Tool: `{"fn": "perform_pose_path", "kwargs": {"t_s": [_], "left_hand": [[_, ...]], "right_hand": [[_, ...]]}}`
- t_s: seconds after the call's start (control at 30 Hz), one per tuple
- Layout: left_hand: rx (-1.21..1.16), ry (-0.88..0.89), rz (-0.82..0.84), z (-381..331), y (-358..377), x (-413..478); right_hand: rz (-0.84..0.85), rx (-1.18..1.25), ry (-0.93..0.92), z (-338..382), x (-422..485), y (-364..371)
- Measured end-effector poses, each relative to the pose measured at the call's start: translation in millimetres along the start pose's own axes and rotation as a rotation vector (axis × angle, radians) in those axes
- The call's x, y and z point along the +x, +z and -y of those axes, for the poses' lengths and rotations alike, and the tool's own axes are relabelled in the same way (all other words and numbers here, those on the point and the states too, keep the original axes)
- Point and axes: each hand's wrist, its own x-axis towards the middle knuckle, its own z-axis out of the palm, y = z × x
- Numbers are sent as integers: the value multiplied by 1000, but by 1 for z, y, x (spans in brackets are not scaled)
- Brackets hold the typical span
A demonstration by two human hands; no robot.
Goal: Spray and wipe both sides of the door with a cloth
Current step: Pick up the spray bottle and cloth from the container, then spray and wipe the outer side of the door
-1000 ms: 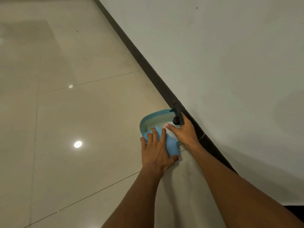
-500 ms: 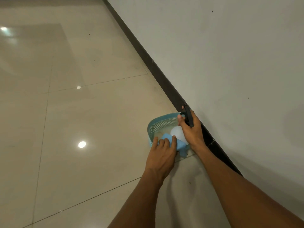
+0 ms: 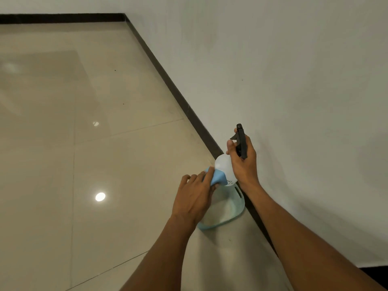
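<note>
Since no door shows anywhere in this view, the job looks like it is only at the very start. Nothing is sprayed yet and nothing is wiped, as far as I can tell. Both sides of the door are left to do. The step in hand seems to be getting the tools.

The right hand (image 3: pixel 244 164) holds the spray bottle (image 3: pixel 224 168). Its fingers curl round the neck, just under the black trigger top (image 3: pixel 241 141). One finger sits in front of the trigger. The bottle is upright, with its round white body hanging below the hand.

The left hand (image 3: pixel 194 199) holds the blue cloth (image 3: pixel 217 178). The fingers lie over the cloth and pinch it, and the cloth pokes out past the fingertips. The cloth touches the side of the bottle, so the two hands are close together.

Both tools look to be up above the green basket (image 3: pixel 242 208), which sits on the shiny floor (image 3: pixel 105 154). The basket is right beside the dark strip (image 3: pixel 178 95) at the bottom of the white wall (image 3: pixel 294 80). The left hand hides part of the basket.

Next, I think, the person needs to carry both tools to the door, wherever it is.
</note>
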Motion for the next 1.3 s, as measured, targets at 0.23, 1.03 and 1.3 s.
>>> {"fn": "perform_pose_path", "kwargs": {"t_s": [0.23,1.03,1.3], "left_hand": [[-321,-238,22,-37,-161,24],[-1415,277,76,-429,-760,108],[-1550,678,38,-578,-858,90]], "right_hand": [[6,57,-15,160,-46,-53],[-738,85,-212,766,-260,-375],[-969,-20,-358,883,-366,-506]]}}
